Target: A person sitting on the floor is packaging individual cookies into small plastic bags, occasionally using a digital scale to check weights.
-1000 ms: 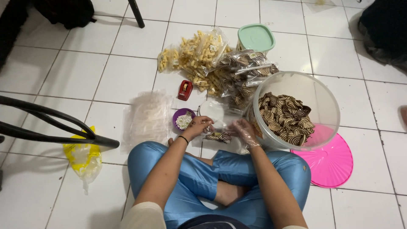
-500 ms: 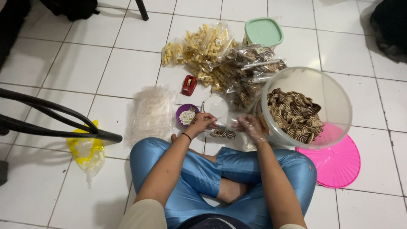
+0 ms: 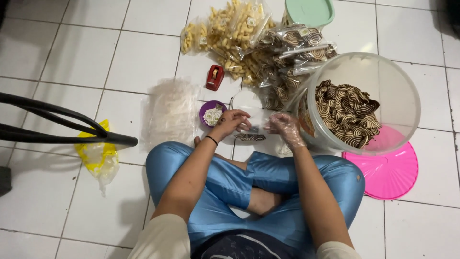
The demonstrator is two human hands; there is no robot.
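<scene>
I sit cross-legged on a white tiled floor. My left hand (image 3: 232, 122) and my right hand (image 3: 284, 127), which wears a thin clear glove, both grip a small clear plastic bag (image 3: 254, 128) holding a few brown-and-cream swirl snacks. The bag hangs just above my knees. Right of it stands a big clear tub (image 3: 402, 100) half full of the same swirl snacks (image 3: 347, 112). A small purple bowl (image 3: 205, 110) of round stickers sits by my left hand.
Packed bags of swirl snacks (image 3: 292, 48) and yellow stick snacks (image 3: 225, 33) lie at the back, by a green-lidded container (image 3: 309, 10). A red tape dispenser (image 3: 214, 77), a stack of empty clear bags (image 3: 171, 111), a pink lid (image 3: 388, 172), a yellow bag (image 3: 98, 158) and black chair legs (image 3: 57, 127) surround me.
The view has tilted down and shifted, so everything sits higher in the frame. My hands have lifted the small bag slightly and drawn closer together on its top.
</scene>
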